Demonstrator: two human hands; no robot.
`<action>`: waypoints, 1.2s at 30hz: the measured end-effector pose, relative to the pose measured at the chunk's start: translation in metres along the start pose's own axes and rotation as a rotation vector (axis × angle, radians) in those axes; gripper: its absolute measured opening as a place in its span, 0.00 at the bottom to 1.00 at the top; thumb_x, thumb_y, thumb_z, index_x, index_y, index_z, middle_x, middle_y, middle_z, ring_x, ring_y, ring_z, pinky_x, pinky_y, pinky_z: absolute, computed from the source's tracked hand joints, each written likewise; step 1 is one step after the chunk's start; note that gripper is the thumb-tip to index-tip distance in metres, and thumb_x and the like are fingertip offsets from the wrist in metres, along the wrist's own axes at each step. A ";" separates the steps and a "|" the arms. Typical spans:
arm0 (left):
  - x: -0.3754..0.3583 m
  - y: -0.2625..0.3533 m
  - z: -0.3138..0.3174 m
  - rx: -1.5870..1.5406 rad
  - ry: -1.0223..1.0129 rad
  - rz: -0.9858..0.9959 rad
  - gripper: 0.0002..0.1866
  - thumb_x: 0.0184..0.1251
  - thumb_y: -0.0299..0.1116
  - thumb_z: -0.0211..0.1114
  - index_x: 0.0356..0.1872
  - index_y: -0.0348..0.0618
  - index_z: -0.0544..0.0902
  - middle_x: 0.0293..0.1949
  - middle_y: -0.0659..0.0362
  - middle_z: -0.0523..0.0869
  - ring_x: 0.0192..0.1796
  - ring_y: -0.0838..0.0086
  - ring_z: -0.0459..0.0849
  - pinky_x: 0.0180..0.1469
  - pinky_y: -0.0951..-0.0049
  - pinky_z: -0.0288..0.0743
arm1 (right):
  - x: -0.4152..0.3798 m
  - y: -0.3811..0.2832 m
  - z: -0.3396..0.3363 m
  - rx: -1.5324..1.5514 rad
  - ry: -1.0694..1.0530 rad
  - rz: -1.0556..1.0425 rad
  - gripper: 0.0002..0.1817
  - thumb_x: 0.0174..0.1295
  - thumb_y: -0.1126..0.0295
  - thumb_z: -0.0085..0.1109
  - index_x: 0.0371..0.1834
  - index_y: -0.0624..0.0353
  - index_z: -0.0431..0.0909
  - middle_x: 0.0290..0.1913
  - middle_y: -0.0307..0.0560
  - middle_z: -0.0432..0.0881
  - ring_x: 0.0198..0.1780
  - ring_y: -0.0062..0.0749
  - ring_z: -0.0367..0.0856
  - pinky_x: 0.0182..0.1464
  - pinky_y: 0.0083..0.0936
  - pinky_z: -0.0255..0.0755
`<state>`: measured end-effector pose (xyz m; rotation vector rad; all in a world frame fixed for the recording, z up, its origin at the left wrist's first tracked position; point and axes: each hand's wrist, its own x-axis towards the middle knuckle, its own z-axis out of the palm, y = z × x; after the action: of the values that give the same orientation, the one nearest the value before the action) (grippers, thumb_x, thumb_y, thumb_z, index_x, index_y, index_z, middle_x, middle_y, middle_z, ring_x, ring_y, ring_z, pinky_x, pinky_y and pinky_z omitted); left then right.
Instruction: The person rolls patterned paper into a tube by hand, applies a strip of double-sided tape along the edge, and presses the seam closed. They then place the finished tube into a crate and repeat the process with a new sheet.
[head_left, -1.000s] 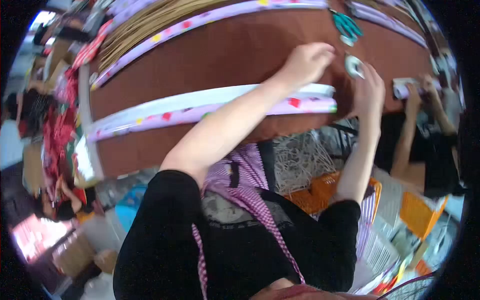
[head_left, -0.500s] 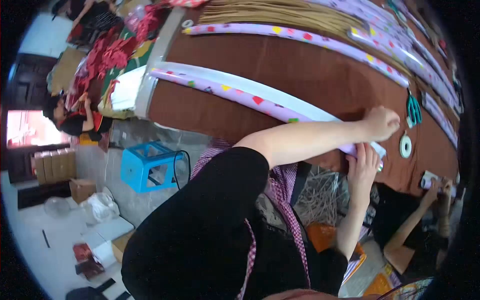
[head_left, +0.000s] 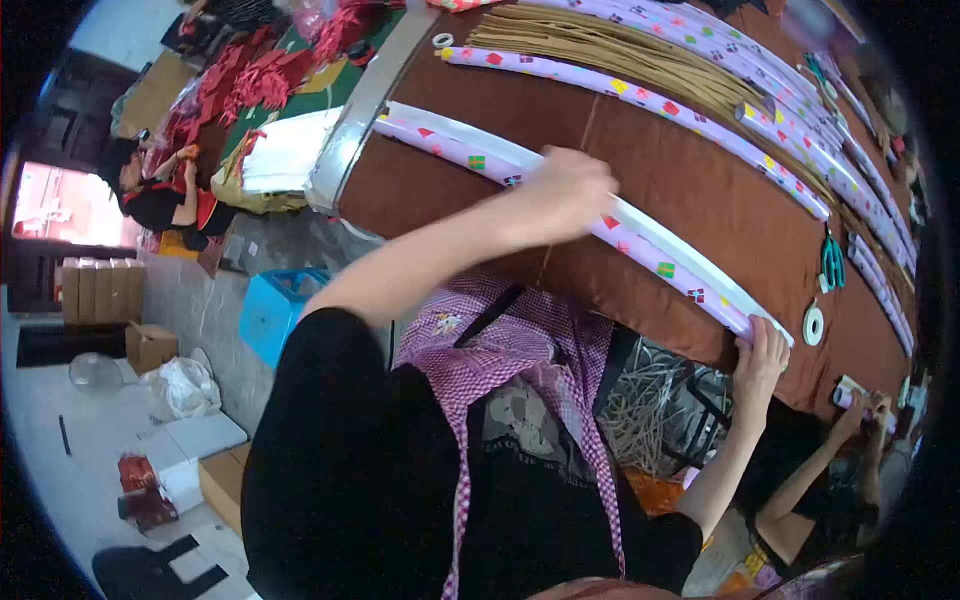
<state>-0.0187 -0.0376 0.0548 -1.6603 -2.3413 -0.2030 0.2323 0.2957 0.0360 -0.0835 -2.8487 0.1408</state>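
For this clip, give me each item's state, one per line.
Left hand: pressing on the near roll's middle.
Right hand: gripping that roll's end.
Near roll: wrapped, lying flat on the table.
Scissors: lying closed.
Tape: lying flat, untouched.

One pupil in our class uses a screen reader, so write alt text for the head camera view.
A person's left hand presses on the middle of a long roll of lilac patterned paper on a brown table, while the right hand grips its near end. More rolls, scissors and a tape ring lie nearby.
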 end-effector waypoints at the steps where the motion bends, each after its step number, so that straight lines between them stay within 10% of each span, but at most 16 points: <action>1: -0.029 -0.017 -0.008 -0.126 0.141 -0.084 0.07 0.53 0.34 0.64 0.22 0.46 0.85 0.28 0.55 0.85 0.36 0.58 0.86 0.37 0.53 0.79 | -0.002 0.005 -0.001 -0.015 -0.008 0.030 0.20 0.62 0.73 0.59 0.59 0.59 0.74 0.56 0.53 0.78 0.58 0.52 0.73 0.64 0.46 0.62; 7: -0.120 -0.055 -0.037 -0.225 -0.017 -0.213 0.15 0.62 0.37 0.69 0.45 0.37 0.81 0.48 0.49 0.82 0.51 0.50 0.79 0.54 0.55 0.74 | -0.017 0.008 -0.015 -0.098 -0.099 0.158 0.20 0.62 0.72 0.60 0.59 0.58 0.76 0.58 0.53 0.78 0.63 0.53 0.71 0.70 0.47 0.57; 19: -0.170 -0.051 -0.038 -0.270 -0.061 -0.290 0.15 0.70 0.36 0.61 0.50 0.36 0.81 0.53 0.47 0.80 0.58 0.50 0.76 0.63 0.53 0.67 | 0.039 -0.132 0.007 0.258 0.031 0.002 0.25 0.56 0.59 0.69 0.53 0.60 0.77 0.53 0.50 0.80 0.59 0.48 0.77 0.68 0.45 0.65; 36: -0.169 -0.055 -0.034 -0.199 -0.073 -0.239 0.19 0.76 0.44 0.55 0.48 0.34 0.80 0.55 0.47 0.82 0.57 0.50 0.79 0.62 0.55 0.67 | -0.006 -0.011 -0.017 -0.134 0.011 0.338 0.13 0.69 0.66 0.51 0.49 0.61 0.81 0.53 0.48 0.84 0.60 0.42 0.78 0.70 0.42 0.64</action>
<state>-0.0137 -0.2174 0.0398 -1.4879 -2.6484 -0.4420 0.2426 0.2862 0.0513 -0.5923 -2.8058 0.0175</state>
